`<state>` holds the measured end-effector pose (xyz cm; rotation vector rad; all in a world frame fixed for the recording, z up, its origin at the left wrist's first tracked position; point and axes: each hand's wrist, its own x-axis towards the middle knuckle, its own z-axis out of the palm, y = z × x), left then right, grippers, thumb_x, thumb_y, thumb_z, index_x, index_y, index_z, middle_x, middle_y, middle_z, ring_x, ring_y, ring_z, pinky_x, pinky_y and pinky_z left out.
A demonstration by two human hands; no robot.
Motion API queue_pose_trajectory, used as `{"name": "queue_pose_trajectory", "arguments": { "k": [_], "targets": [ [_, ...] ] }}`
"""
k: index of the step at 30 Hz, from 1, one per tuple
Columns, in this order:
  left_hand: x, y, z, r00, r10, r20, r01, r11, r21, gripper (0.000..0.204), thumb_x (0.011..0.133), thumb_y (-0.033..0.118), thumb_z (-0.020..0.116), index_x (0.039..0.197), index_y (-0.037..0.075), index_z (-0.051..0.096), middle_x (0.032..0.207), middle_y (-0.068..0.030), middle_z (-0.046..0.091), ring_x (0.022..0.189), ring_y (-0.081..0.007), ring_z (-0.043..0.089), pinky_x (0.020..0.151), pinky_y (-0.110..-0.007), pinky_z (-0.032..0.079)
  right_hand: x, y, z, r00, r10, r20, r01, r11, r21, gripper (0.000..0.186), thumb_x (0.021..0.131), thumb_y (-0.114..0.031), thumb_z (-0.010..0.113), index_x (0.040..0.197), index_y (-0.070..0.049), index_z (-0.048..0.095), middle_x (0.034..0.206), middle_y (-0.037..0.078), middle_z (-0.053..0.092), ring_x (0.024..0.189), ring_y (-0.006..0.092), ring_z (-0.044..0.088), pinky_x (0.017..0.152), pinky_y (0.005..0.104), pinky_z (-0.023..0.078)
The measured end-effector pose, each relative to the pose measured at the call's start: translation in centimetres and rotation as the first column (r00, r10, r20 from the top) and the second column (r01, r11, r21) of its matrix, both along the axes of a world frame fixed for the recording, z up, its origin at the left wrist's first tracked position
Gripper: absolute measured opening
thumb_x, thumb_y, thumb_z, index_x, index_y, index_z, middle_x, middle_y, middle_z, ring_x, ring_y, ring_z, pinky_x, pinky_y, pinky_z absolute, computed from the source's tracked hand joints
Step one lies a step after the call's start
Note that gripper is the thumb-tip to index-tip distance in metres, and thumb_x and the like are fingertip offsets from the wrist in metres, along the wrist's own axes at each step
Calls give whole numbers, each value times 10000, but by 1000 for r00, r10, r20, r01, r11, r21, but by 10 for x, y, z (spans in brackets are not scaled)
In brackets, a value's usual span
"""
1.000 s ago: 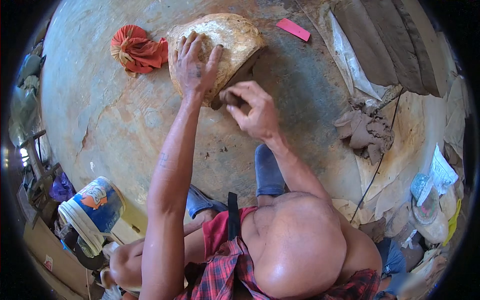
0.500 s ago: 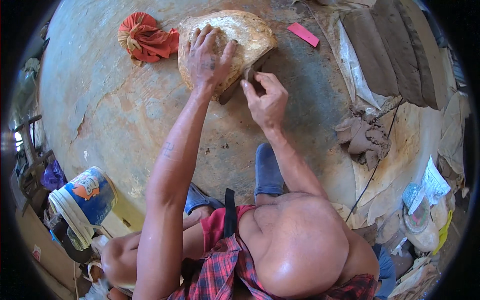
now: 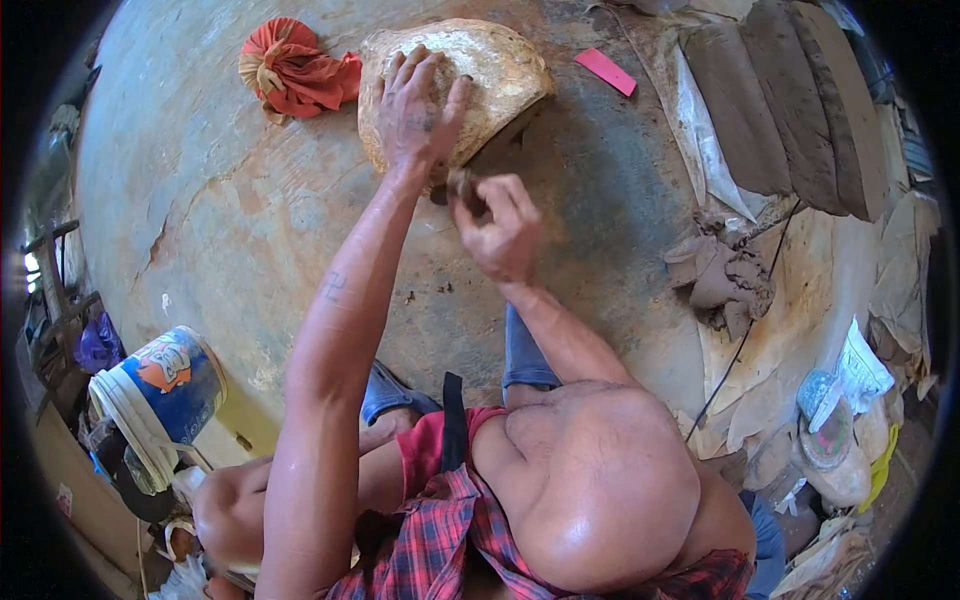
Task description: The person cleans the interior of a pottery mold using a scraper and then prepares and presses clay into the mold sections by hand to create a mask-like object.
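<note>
A pale, crusty, rounded form (image 3: 490,70) lies on the worn floor, with dark clay along its lower right edge. My left hand (image 3: 415,115) rests on top of it, fingers apart and laid over the surface. My right hand (image 3: 495,225) is at that lower edge, slightly blurred, its thumb and fingers closed on a small dark lump (image 3: 460,182) that looks like clay. The bottom of the form is partly hidden by both hands.
A bundled red cloth (image 3: 290,65) and pink strip (image 3: 606,72) flank the form. Clay slabs (image 3: 750,110) on plastic and a torn clay heap (image 3: 720,280) lie right. A bucket (image 3: 160,400) stands lower left; assorted clutter (image 3: 830,430) sits lower right.
My right hand rose along the form's edge half a second ago and has since come back down and leftward. My left hand stays on the form. The whole view has shifted slightly.
</note>
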<state>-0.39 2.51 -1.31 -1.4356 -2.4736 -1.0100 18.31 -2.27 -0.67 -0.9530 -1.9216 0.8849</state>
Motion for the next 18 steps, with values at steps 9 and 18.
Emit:
{"name": "queue_pose_trajectory", "arguments": {
  "k": [9, 18],
  "targets": [
    [-4, -1, 0, 1000, -10, 1, 10, 1000, 12, 546, 951, 451, 738, 1364, 96, 711, 1539, -115, 609, 1508, -349, 458, 1267, -491, 296, -3, -15, -12, 979, 110, 173, -130, 986, 109, 252, 826, -222, 873, 904, -60, 697, 903, 114, 645, 776, 325, 690, 653, 449, 579],
    [-1, 1, -1, 1000, -21, 15, 21, 1000, 22, 549, 952, 454, 733, 1373, 104, 710, 1544, -102, 607, 1515, -320, 457, 1272, -472, 285, 27, -6, -42, 978, 137, 155, -149, 987, 67, 254, 782, -218, 883, 925, -92, 716, 967, 106, 686, 827, 333, 707, 708, 460, 587]
  ]
}}
